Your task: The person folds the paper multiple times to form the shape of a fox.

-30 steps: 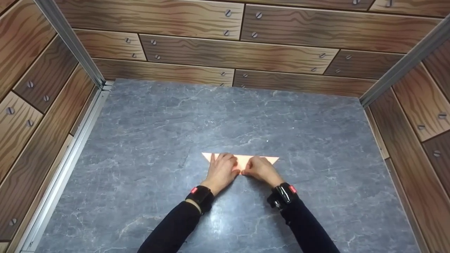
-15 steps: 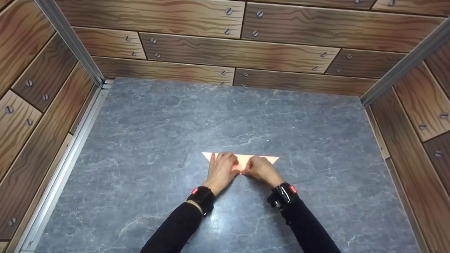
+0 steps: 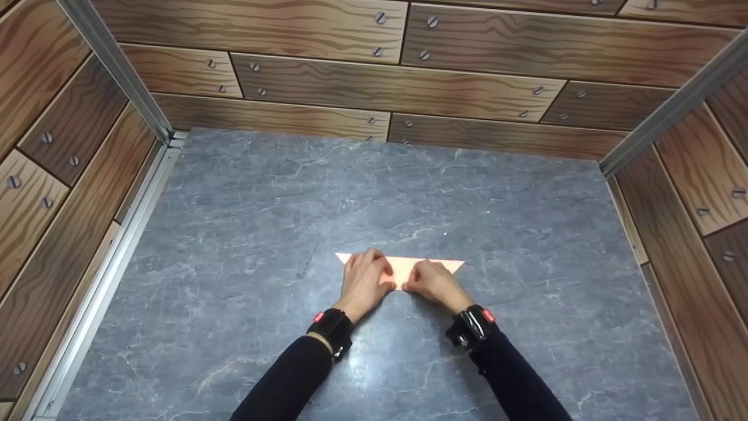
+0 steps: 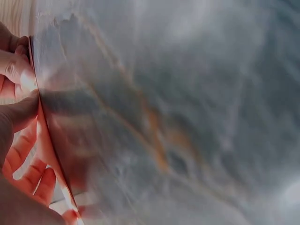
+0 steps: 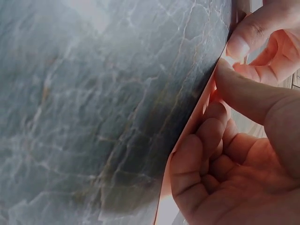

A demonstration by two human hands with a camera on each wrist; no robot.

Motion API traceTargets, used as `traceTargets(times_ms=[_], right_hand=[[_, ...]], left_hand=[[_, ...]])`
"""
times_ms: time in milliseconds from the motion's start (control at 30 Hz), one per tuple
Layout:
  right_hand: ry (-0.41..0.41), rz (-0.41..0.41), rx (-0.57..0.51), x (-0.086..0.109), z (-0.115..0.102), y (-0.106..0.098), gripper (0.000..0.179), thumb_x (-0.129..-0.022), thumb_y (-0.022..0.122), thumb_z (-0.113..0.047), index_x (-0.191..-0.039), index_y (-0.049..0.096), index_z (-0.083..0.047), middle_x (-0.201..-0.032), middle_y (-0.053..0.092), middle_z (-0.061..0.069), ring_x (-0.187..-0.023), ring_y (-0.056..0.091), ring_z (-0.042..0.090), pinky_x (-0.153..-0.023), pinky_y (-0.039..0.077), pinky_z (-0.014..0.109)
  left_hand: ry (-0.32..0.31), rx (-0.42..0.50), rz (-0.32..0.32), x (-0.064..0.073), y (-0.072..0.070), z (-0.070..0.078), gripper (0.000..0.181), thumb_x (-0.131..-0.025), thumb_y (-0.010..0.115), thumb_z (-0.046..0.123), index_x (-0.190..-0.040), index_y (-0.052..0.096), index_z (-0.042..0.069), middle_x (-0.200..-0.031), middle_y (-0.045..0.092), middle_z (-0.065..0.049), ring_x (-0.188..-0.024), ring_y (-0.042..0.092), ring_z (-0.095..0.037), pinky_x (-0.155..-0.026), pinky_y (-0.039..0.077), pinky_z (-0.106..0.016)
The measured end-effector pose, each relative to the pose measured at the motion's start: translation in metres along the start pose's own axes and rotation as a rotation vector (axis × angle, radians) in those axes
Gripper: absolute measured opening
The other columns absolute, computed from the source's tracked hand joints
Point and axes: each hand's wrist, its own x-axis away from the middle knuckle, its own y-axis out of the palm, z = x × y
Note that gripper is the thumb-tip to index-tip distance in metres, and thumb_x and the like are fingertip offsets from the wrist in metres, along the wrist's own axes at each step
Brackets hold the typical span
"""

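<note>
A pale orange sheet of folded paper (image 3: 402,268) lies on the grey table, its long straight edge away from me and pointed corners at left and right. My left hand (image 3: 363,282) arches over its left half, fingertips on the sheet and thumb at the near edge. On the right half, my right hand (image 3: 435,283) has its fingers curled, with the thumb at that same edge. Both wrist views show the thumbs close together along the paper's edge (image 4: 47,145). The hands cover much of the sheet, and what lies under the fingers is hidden.
The grey marbled tabletop (image 3: 280,193) spreads around the paper. Wood-patterned walls (image 3: 327,79) stand at the back and both sides, with metal rails (image 3: 99,316) at the corners and along the left edge. Each wrist wears a black camera band (image 3: 474,324).
My left hand has shifted slightly left along the near edge, its fingers drawn in more, so the gap between the thumbs is wider. The right hand and the paper have barely moved.
</note>
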Motion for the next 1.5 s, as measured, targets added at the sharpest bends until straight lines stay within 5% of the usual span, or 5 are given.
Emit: traceTargets(times_ms=[133,367,867,1500], right_hand=[[0.012,0.0,0.002,0.001,0.001,-0.001,0.022,-0.083,0.08,-0.016,-0.068,0.065,-0.012,-0.061,0.054,-0.009,-0.058,0.047,0.01,-0.056,0.038,0.026],[-0.005,0.01,0.018,0.001,0.003,0.001,0.021,-0.083,0.08,-0.017,-0.069,0.066,-0.011,-0.063,0.055,-0.008,-0.059,0.048,0.01,-0.058,0.042,0.028],[-0.044,0.029,0.023,0.001,0.001,0.004,0.02,-0.082,0.08,-0.016,-0.069,0.067,-0.01,-0.064,0.057,-0.008,-0.059,0.047,0.009,-0.058,0.042,0.029],[-0.025,0.024,0.01,0.002,0.003,0.001,0.019,-0.083,0.08,-0.017,-0.071,0.066,-0.01,-0.065,0.057,-0.008,-0.06,0.048,0.009,-0.059,0.043,0.029]], left_hand=[[0.002,-0.008,-0.002,0.0,-0.002,-0.004,0.022,-0.081,0.088,0.025,-0.094,0.073,0.013,-0.117,0.06,-0.005,-0.116,0.056,-0.029,-0.112,0.036,-0.05],[-0.015,-0.017,-0.007,0.002,-0.003,-0.006,0.023,-0.08,0.088,0.028,-0.091,0.073,0.015,-0.121,0.06,-0.007,-0.117,0.057,-0.033,-0.119,0.024,-0.063],[0.008,-0.036,0.034,0.007,-0.009,-0.009,0.022,-0.079,0.088,0.027,-0.077,0.07,0.016,-0.126,0.06,-0.013,-0.124,0.054,-0.037,-0.115,0.021,-0.074],[-0.005,-0.022,0.049,0.008,-0.011,-0.012,0.024,-0.076,0.09,0.026,-0.073,0.068,0.016,-0.126,0.06,-0.013,-0.126,0.053,-0.036,-0.114,0.021,-0.075]])
